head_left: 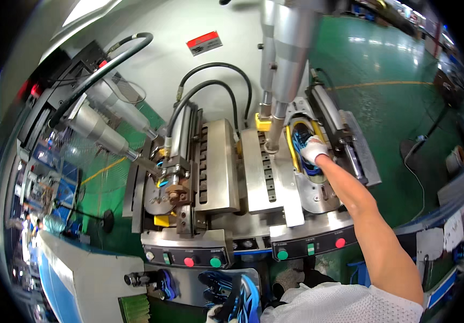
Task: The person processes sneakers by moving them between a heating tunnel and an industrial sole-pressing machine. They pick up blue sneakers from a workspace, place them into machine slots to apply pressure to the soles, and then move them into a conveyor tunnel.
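Note:
My right hand (314,150), in a white glove, reaches into the right station of a press machine. Its fingers close over a black and blue sports shoe (300,134) that lies on the metal bed between yellow-edged side pads. At the lower edge, my left hand (213,314), also gloved in white, shows only in part. It is closed on a second shoe (249,299), blue and black, tilted up with its bright blue edge showing. Much of that shoe is cut off by the picture's edge.
Metal press cylinders (287,59) hang just left of my right hand. A control panel (318,245) with green and red buttons runs along the machine's front. More shoes (214,281) lie on a grey tray (189,274) below, near a green brush-like block (134,309).

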`<state>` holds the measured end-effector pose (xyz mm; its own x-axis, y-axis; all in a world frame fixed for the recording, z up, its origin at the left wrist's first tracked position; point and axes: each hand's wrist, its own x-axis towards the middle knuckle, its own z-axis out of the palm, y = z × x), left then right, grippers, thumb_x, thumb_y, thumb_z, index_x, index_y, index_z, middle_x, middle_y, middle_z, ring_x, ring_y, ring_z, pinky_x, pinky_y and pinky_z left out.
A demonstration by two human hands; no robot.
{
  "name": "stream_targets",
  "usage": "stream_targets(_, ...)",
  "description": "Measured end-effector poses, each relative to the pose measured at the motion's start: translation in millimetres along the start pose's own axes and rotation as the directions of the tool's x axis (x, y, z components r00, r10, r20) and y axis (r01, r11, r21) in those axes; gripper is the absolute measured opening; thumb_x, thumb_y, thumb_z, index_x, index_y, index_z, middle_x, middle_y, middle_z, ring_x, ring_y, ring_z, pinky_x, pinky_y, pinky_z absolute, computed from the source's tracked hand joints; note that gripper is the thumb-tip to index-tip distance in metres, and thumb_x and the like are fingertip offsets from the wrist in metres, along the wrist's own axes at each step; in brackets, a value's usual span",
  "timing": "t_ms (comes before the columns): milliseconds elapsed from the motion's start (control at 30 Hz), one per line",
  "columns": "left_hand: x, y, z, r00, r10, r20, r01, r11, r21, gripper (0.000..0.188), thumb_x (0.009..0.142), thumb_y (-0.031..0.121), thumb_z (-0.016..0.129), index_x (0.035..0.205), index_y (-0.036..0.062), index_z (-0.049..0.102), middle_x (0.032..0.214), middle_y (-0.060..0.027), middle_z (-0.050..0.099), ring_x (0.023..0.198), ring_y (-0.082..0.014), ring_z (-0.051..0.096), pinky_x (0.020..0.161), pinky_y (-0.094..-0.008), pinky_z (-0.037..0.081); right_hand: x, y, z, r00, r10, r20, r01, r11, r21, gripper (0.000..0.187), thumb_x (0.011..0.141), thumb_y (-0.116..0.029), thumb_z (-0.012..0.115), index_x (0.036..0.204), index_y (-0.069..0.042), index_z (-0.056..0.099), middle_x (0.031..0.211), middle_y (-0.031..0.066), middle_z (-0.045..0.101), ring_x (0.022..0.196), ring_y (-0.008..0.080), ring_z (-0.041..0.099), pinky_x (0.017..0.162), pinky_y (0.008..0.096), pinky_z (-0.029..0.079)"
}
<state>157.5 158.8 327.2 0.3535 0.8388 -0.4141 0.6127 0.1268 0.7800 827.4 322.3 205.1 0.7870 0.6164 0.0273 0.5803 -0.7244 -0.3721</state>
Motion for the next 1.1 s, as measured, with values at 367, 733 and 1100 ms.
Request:
stream_targets(367,-78,-223,19,0.282,-0.537,-0.795,0.55,0.769,-0.325,0.087,0.077,0.033,0.077,0.148,0.0015,0.04,0.137,-0.0286,0.057,0.127,-0.0427,0.056,0.108,-0.0456,0.044,24,43,-6,0.944,-0.144,0.296,-0.115,0.698,0.706,0.042,0.079,-0.03,0.082,0.102,0.004,0.071,0.096,0.0081,0.071,0.081,0.0168,0.064,0.071,0.0352,0.052)
stream_targets(733,-39,-258,62,0.481,-0.659,-0.578,0.481,0.75,-0.455,0.089,0.078,0.032,0.084,0.148,0.0024,0.038,0.138,-0.0234,0.053,0.125,-0.0394,0.057,0.106,-0.0458,0.045,-360,-78,24,0.646,-0.763,-0.024,0.75,0.628,0.207,0.091,0.089,-0.019,0.071,0.16,0.001,0.018,0.165,0.0267,0.022,0.154,0.0381,0.021,0.125,0.041,0.021)
stream_targets(1100,-73,-390,-32,0.829,-0.192,-0.525,0.118,0.978,-0.17,0.046,0.097,0.041,0.063,0.127,0.0064,0.061,0.13,-0.0194,0.062,0.121,-0.0342,0.061,0.1,-0.0436,0.048,-466,-117,73,0.577,-0.753,0.317,0.802,0.595,-0.048,0.103,0.076,-0.016,0.079,0.159,0.002,0.021,0.163,0.0281,0.021,0.153,0.0423,0.019,0.125,0.0463,0.019)
